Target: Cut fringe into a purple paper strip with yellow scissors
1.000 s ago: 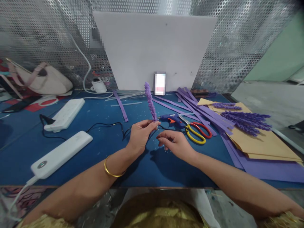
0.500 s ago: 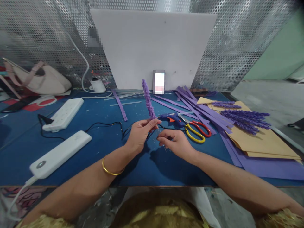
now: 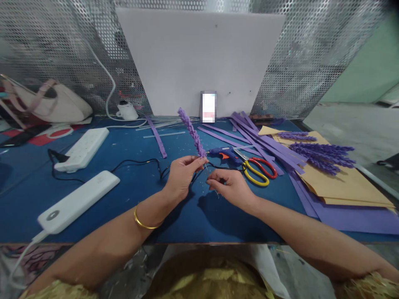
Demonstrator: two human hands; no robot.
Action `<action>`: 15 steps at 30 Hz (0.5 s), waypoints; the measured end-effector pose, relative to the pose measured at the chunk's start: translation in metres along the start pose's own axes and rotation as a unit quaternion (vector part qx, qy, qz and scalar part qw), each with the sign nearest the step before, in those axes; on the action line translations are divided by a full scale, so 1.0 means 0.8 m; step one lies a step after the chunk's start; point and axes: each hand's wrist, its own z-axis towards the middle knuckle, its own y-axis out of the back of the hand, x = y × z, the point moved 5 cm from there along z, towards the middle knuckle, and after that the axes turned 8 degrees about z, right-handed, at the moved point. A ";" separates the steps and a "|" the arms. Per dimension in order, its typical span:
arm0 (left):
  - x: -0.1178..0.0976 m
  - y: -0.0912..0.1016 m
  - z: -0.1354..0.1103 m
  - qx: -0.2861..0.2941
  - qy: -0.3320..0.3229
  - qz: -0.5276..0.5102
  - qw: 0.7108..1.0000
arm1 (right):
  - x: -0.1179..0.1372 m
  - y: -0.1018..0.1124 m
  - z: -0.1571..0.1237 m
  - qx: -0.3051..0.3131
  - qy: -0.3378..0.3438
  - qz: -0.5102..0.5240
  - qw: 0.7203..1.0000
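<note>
A purple paper lavender stem (image 3: 192, 135) leans up and to the left, its lower end pinched between the thumb and fingers of my left hand (image 3: 183, 172). A thin end of it pokes out below the fingertips. My right hand (image 3: 232, 185) hovers just right of that end, thumb and fingers drawn together; whether they hold anything is too small to make out. Behind the hands lies a blue glue gun (image 3: 226, 154) with an orange trigger, its nozzle close to the stem. Scissors (image 3: 256, 170) with red and yellow handles lie beside it.
Purple strips (image 3: 264, 143) spread at the back right. Finished lavender stems (image 3: 324, 155) rest on tan paper (image 3: 352, 187) over purple sheets (image 3: 358, 220). On the left are a white power strip (image 3: 85, 147) and a power bank (image 3: 79, 201). A phone (image 3: 208, 107) leans against a white board (image 3: 199, 54).
The lavender stem has tipped further left, its top now lower, as my left hand turns it. My right hand has stayed almost in place.
</note>
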 end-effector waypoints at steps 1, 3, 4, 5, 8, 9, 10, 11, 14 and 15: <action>0.000 0.000 0.000 0.004 -0.001 0.000 1.000 | 0.001 0.000 0.000 0.000 0.003 -0.004 1.000; 0.001 -0.002 -0.001 0.014 0.004 -0.006 1.000 | 0.001 0.001 0.000 -0.003 0.007 -0.012 1.000; 0.001 -0.002 -0.001 0.016 0.008 -0.009 1.000 | 0.001 0.002 0.000 -0.005 0.009 -0.016 1.000; 0.002 -0.002 -0.001 0.016 0.011 -0.009 1.000 | 0.001 0.002 0.000 -0.006 0.011 -0.020 1.000; 0.003 -0.002 0.000 0.013 0.014 -0.010 1.000 | 0.000 0.002 0.001 -0.004 0.012 -0.027 1.000; 0.002 -0.002 0.000 0.015 0.012 -0.012 1.000 | -0.001 0.001 0.001 -0.002 0.012 -0.026 1.000; 0.001 -0.002 0.001 0.018 0.009 -0.015 1.000 | -0.002 0.000 0.001 0.002 0.011 -0.023 1.000; 0.000 -0.002 0.001 0.023 0.007 -0.017 1.000 | -0.002 -0.001 0.001 0.005 0.011 -0.019 1.000; -0.003 -0.002 0.001 0.031 0.005 -0.019 0.999 | -0.002 -0.001 0.001 0.010 0.013 -0.010 1.000; -0.004 -0.001 0.002 0.028 0.004 -0.019 0.999 | -0.002 -0.001 0.001 0.010 0.014 -0.011 1.000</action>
